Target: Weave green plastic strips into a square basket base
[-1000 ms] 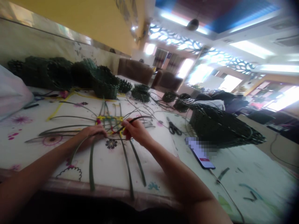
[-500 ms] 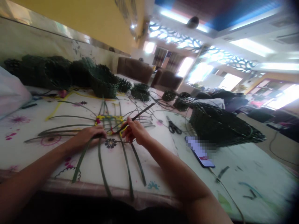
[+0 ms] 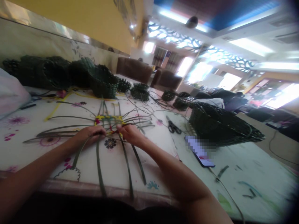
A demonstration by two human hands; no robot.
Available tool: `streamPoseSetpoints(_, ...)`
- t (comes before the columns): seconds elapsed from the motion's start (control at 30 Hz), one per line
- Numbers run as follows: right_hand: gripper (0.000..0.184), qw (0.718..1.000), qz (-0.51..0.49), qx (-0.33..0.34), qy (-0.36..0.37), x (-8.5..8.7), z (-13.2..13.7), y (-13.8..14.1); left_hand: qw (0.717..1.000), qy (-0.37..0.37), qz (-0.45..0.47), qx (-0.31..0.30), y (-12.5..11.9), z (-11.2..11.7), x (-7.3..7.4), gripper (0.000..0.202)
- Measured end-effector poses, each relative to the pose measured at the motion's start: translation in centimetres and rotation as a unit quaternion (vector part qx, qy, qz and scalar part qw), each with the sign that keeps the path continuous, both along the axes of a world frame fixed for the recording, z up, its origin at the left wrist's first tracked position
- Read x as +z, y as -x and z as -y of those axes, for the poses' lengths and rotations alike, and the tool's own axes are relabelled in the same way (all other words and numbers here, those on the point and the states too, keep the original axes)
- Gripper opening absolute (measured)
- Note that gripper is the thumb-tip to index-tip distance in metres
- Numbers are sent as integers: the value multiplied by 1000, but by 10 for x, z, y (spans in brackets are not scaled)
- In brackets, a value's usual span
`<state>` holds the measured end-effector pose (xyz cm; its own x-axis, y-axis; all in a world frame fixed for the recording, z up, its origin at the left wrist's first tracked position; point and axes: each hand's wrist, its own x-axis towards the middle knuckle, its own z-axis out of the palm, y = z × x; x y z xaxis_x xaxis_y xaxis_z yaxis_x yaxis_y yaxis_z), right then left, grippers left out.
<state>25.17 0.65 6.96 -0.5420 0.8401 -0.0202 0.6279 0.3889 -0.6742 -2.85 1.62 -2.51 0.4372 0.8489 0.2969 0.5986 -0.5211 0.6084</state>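
Observation:
A flat woven base [image 3: 108, 118] of green weaving strips, edged with yellow and a little red, lies on the flowered tablecloth. Loose strip ends spread from it on all sides. My left hand [image 3: 93, 133] is closed on a green weaving strip [image 3: 80, 152] at the base's near left; the strip curves down toward me. At the near right corner, my right hand [image 3: 130, 134] has its thumb and fingers pinched on a green strip against the woven edge, partly hidden by the fingers. Other green strips [image 3: 127, 163] run between the hands toward the table's near edge.
Finished dark green baskets [image 3: 104, 82] stand along the back. A larger basket [image 3: 217, 124] lies on its side at the right. Scissors [image 3: 173, 126] and a phone [image 3: 199, 152] with a cable lie nearby. A white bag [image 3: 12, 90] is at the far left.
My right hand has lowered and closed in at the woven edge. The dark strip that stuck up from its fingers no longer points upward. My left hand has stayed nearly in place.

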Motion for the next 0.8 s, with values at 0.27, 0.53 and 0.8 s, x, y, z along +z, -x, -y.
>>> streamPoseSetpoints(0.27,76,983,155,50,-88,-4,0,1,999,-11,-13,-46,3,-1,-2,33)
streamPoseSetpoints(0.53,29,972,196,61,-112,-5,2,7,998,-32,35,-38,-2,1,9,43)
streamPoseSetpoints(0.8,32,954,264,65,-125,-2,8,12,991,85,94,52,-8,13,21,46)
